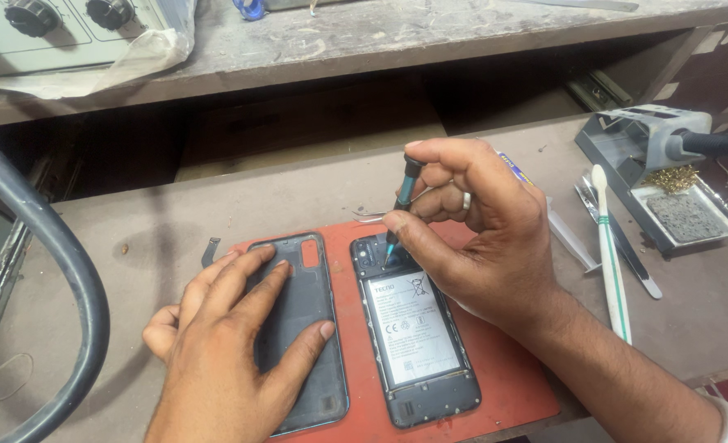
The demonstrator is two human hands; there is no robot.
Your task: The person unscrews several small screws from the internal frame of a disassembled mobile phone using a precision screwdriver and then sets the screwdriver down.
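The opened phone lies on a red work mat on the worn bench, its back off so the pale battery with its grey label fills most of the dark frame, with a small board area showing above and below it. The right hand pinches a slim dark screwdriver between thumb and fingers, a ring on one finger, and the tip comes down on the phone's upper end; the exact screw or spot it meets is hidden behind the thumb. The left hand lies flat and spread on the removed back cover, a dark shell just beside the phone, covering much of it. The phone's long axis runs away from the person, leaning a little to the left at its far end, parallel to the cover. The screwdriver stands steep, tilted with its top toward the right. To the right, a white toothbrush and metal tweezers lie near a soldering stand, partly cut off by the edge.
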